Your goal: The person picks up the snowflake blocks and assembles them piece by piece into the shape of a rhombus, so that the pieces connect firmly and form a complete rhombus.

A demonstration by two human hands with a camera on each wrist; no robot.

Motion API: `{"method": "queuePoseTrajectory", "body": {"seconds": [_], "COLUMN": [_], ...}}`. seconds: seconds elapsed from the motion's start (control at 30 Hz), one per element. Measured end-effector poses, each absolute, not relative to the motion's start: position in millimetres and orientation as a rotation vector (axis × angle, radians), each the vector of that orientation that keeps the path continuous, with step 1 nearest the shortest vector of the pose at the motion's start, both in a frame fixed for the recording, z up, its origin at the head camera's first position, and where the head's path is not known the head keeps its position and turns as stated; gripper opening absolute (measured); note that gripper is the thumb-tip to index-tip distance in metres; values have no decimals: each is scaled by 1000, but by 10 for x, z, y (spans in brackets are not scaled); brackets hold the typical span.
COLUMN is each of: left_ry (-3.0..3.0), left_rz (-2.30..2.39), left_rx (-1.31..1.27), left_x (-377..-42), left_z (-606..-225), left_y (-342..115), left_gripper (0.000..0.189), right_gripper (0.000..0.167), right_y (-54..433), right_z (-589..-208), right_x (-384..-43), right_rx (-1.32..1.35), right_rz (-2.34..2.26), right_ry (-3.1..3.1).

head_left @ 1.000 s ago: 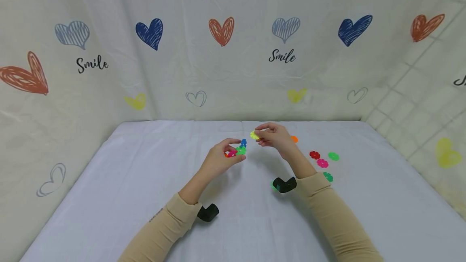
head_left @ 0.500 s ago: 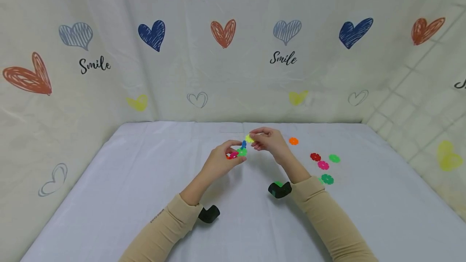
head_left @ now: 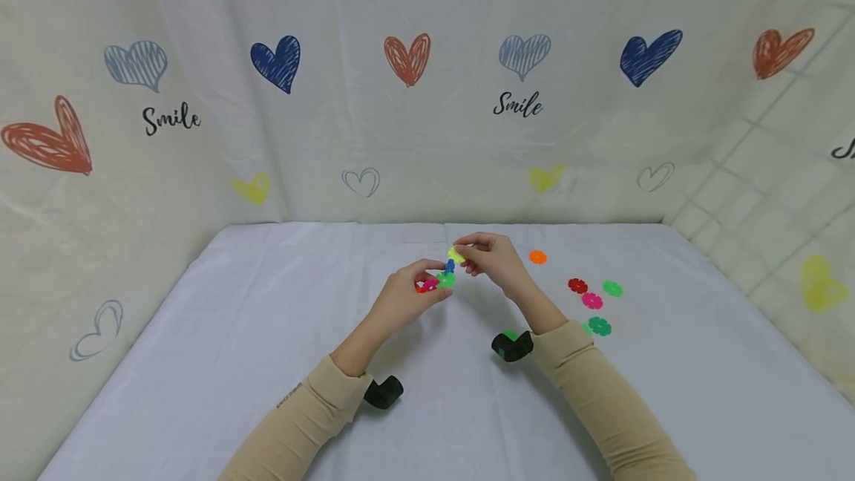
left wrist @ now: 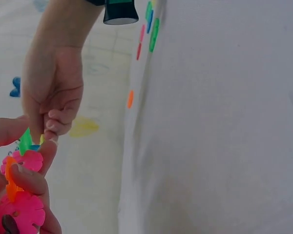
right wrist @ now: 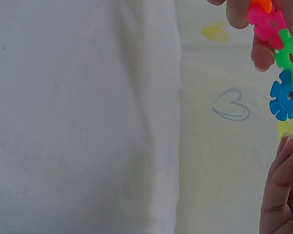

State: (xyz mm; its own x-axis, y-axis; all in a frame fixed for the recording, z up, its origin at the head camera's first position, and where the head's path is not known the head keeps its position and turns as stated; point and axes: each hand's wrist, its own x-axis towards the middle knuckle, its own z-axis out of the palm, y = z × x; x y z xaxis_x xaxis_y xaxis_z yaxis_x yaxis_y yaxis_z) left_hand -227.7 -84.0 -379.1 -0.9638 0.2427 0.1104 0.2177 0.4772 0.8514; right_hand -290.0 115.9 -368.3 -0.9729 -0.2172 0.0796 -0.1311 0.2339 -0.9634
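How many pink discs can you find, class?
3: a loose pink disc on the table and, in the left hand, an upper pink disc and a lower pink disc as the left wrist camera sees them. The hand may hide others.

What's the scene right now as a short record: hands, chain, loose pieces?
Left hand: holds the chain
Right hand: pinches the yellow disc
Chain make-up: joined flower-shaped discs; pink, orange, green, blue show
Chain end: blue disc, nearest the yellow one
Yellow joined to blue: cannot tell
Loose on table: orange disc, red disc, pink disc, light green disc, darker green disc; others partly hidden
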Motion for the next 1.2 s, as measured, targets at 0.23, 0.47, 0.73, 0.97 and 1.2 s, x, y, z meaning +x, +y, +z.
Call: {"method": "queuePoseTrajectory", "body": {"seconds": [0.23, 0.47, 0.73, 0.97, 1.2], "left_ry": [2683, 2665, 2681, 2708, 2670], "left_rz": [1527, 1568, 1561, 1535, 1558], "left_rx": [429, 461, 547, 590, 536], "left_x": [-2285, -2281, -2263, -2262, -2279], "left_z": [-3793, -3789, -3795, -3794, -3800], "left_y": [-836, -848, -848, -868, -846], "left_gripper": [46, 55, 55, 55, 62], "right_gripper": [29, 29, 26, 25, 30], "right_y": [1171, 1160, 1149, 1128, 1126], "right_z": [-3669, -3675, -3649, -3647, -3652], "right_x": [-2900, -2876, -2830, -2776, -2775], "right_rx": [-338, -346, -331, -309, -327], "right_rz": [-1851, -1821, -1852, -1838, -1879], "right_ry": [2417, 2415, 2426, 2435, 2396]}}
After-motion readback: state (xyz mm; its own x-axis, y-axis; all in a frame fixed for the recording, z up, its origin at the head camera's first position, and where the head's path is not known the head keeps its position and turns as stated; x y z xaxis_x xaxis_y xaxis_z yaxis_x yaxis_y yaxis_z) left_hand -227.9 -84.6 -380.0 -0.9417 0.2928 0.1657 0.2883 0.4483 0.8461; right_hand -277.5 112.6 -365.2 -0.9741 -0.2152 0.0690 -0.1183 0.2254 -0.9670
